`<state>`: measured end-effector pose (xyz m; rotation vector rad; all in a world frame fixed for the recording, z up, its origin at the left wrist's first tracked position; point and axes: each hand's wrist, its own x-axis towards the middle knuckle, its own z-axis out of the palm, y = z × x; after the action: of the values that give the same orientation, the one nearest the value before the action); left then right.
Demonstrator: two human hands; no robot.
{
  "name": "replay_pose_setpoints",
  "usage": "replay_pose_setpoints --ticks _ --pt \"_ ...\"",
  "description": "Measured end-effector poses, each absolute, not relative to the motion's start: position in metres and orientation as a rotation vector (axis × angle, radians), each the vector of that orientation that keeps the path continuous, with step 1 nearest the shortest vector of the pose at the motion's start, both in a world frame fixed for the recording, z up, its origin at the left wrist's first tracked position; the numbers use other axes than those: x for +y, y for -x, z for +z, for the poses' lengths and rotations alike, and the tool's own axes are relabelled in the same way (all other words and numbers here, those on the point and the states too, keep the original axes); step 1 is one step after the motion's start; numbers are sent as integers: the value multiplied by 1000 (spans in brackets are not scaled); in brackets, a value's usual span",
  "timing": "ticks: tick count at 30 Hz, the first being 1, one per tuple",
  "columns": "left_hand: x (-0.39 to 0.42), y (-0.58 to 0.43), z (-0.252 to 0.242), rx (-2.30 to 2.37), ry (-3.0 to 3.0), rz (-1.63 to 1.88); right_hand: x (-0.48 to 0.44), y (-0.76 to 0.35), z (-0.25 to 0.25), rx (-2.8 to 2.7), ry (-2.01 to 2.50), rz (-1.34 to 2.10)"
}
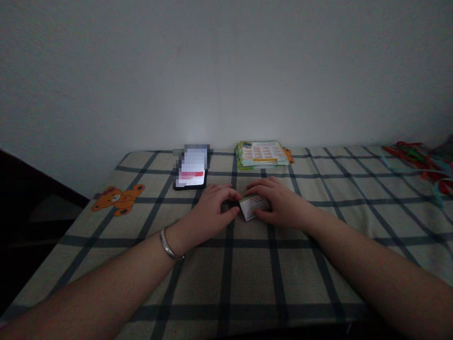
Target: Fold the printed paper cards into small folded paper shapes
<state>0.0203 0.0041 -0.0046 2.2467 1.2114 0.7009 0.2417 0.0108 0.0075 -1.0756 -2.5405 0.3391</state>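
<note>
A small white printed card point(250, 208) with a green edge sits at a tilt between my hands, low over the checked cloth. My right hand point(279, 203) grips its right side, thumb on the near face and fingers behind the top edge. My left hand point(217, 205), a silver bangle on its wrist, is beside the card's left edge. A gap shows between its thumb and fingers, with nothing visible in them; whether a fingertip touches the card I cannot tell. Beyond my right hand lies a stack of printed calendar cards point(264, 153).
A lit phone point(191, 167), its screen partly blurred, lies left of the stack. Bear figures point(118, 199) are on the checked tablecloth point(198, 283). Red, green and pale blue ribbons point(414, 153) lie at the far right. A white wall point(219, 71) rises behind the table.
</note>
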Motion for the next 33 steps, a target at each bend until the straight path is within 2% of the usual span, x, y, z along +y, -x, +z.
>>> replay_pose_setpoints --ticks 13,20,28,33 --pt "-5 -23 -6 1212 -2101 918 10 -239 5 -2411 1080 470" --pt "-3 -20 -8 1259 -2087 1029 10 -238 3 -2113 1414 655" --pt "0 -23 -11 1095 -1849 1115 14 -237 -6 -1862 1204 1024" --pt "-2 -20 -8 1090 -1928 1062 10 -235 -3 -1759 1134 1129"
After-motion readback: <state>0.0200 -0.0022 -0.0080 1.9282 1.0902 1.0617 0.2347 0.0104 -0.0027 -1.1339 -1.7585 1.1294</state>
